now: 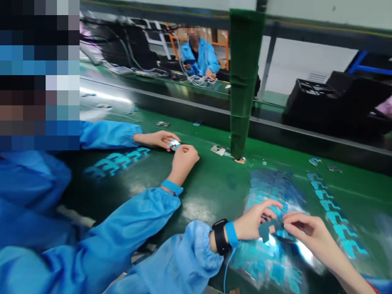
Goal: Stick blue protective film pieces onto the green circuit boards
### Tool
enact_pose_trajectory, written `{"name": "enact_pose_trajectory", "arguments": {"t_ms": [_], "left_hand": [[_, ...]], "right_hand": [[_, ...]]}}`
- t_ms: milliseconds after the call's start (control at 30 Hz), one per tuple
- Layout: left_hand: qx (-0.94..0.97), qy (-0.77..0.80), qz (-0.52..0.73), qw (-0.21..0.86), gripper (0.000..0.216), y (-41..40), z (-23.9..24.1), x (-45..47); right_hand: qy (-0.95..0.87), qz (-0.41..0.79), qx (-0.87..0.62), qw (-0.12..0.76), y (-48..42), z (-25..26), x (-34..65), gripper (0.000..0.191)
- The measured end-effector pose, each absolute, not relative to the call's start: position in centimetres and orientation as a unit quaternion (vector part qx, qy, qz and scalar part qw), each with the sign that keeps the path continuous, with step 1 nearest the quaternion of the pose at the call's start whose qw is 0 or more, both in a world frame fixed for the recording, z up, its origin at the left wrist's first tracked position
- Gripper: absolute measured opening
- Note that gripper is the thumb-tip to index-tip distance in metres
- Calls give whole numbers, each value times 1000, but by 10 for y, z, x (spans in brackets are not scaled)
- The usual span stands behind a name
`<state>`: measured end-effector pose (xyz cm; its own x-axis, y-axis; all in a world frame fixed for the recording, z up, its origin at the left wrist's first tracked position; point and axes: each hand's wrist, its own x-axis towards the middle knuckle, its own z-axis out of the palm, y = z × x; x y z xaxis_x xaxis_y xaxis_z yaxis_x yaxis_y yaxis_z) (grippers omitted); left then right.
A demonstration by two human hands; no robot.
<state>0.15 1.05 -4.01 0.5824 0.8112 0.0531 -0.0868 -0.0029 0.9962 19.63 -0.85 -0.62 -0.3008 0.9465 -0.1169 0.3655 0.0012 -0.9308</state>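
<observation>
My left hand (255, 220), in a blue sleeve with a black watch and blue wrist strap, pinches a small dark blue-grey flat part (268, 230). My right hand (309, 232) pinches the same part from the right. Both hover over a pile of shiny blue flat pieces (275, 261) on the green table (214, 192).
A co-worker's two hands (171, 149) at my left hold a small shiny piece beside a row of blue pieces (118, 161). A green post (243, 81) stands mid-table. A second row of blue pieces (335, 216) lies right. Black trays (330, 98) sit beyond; another person works far back.
</observation>
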Motion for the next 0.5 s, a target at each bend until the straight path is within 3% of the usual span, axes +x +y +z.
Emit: {"name": "enact_pose_trajectory", "arguments": {"t_ms": [333, 500], "left_hand": [[597, 277, 334, 674, 54, 14, -48, 5], [565, 335, 371, 656, 36, 15, -51, 10]], "right_hand": [[-644, 485, -523, 277, -9, -17, 202, 25], [-746, 317, -479, 337, -20, -7, 202, 14]]}}
